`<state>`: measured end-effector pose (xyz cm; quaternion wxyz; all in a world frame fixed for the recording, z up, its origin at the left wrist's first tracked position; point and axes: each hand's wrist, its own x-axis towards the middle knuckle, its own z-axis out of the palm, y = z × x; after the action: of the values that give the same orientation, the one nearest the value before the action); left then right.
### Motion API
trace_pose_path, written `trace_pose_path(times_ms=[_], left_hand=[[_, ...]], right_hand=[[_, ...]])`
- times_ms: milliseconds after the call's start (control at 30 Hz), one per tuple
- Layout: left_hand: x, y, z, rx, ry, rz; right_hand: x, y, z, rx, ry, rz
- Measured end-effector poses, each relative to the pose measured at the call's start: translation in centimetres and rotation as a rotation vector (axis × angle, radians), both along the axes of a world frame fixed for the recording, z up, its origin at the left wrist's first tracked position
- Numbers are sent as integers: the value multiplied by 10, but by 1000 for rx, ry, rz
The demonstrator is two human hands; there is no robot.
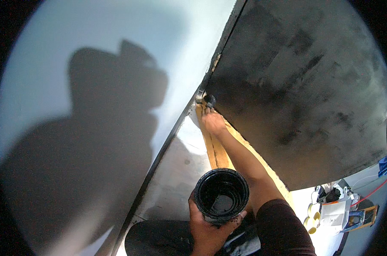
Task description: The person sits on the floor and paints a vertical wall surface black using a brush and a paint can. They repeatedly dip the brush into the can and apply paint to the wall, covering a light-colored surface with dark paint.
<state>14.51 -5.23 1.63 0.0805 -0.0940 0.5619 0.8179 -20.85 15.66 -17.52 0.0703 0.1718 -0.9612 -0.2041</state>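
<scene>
My left hand (212,228) grips a round black tub (221,195) from below, its open top facing up, with dark paint inside. My right hand (213,122) reaches forward to the corner where the dark wall (296,96) meets the pale wall (110,28). Its fingers are closed around something with a dark, paint-covered end (209,100), perhaps a brush; the handle is hidden. Yellow-brown masking paper or board (212,147) lies on the floor under my right forearm, along the foot of the dark wall.
A dark baseboard (155,163) runs along the pale wall, beside the light tiled floor (171,172). At the lower right stand yellow containers (312,217), a white box (334,214), bags and a wooden-framed item (369,216). A red cord (373,191) hangs near them.
</scene>
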Motion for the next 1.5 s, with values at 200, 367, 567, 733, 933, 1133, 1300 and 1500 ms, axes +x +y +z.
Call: trace_pose_path(times_ms=[200,367,567,733,933,1133,1300,1500], left_hand=[[4,-7,-12,-170,110,-40],[0,-7,-8,-57,62,-22],[1,-2,-8,39,25,-16],[6,-3,-18,-214,129,-10],[3,-3,-2,-96,52,-60],[6,-4,-10,-87,93,-49],[5,3,-3,-119,147,-88],[4,0,0,-121,103,-22]], right_hand=[[-9,-21,26,-118,205,49],[-9,-19,9,-19,24,2],[-8,-33,19,-139,42,-119],[4,-31,46,-166,452,-60],[5,8,8,-40,-1,-69],[37,-5,45,-193,423,13],[16,14,20,-87,134,-82],[-7,-24,28,-410,293,83]])
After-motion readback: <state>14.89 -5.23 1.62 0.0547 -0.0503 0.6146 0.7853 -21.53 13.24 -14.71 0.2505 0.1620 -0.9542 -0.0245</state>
